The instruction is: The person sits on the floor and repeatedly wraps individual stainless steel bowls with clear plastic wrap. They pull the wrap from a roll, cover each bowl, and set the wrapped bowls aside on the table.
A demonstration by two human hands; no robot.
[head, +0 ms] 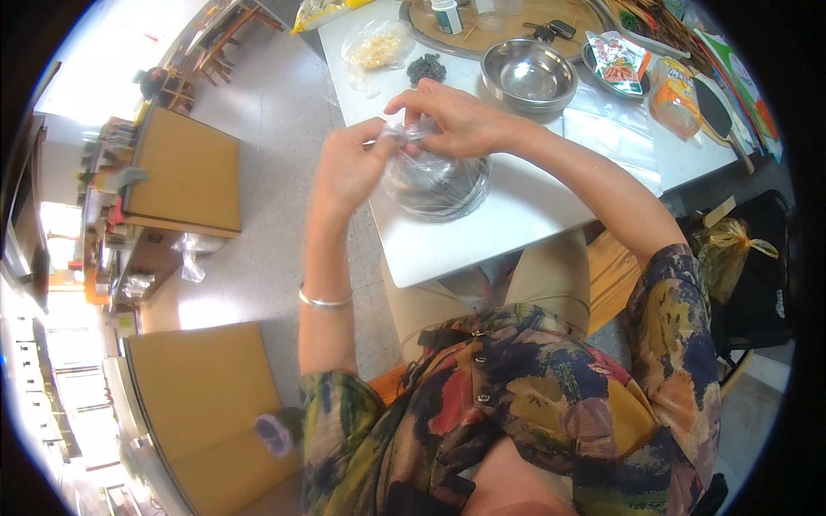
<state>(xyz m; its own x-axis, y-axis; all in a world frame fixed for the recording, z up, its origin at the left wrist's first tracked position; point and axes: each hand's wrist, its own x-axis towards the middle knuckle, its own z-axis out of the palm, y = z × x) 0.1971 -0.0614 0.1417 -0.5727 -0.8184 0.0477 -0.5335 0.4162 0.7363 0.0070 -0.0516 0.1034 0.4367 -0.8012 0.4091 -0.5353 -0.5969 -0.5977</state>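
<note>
Both of my hands pinch the gathered top of a clear plastic bag (pixel 419 169) near the table's left side. My left hand (pixel 355 158), with a silver bangle below the wrist, grips the bunched plastic from the left. From the right, my right hand (pixel 455 119) holds the same gathered part, its index finger raised and bent. Inside the bag is a round stack of shiny metal bowls or dishes (pixel 445 190), resting on the white table (pixel 413 258). Just beyond my hands lies a dark steel wool scourer (pixel 426 68).
Metal bowls (pixel 529 74) stand right of the scourer, beside flat clear plastic bags (pixel 610 132). A bag of pale food (pixel 377 46) lies at the back left. Food packets (pixel 619 61), an orange-labelled package (pixel 674 97) and a round board (pixel 516 19) with keys crowd the far side.
</note>
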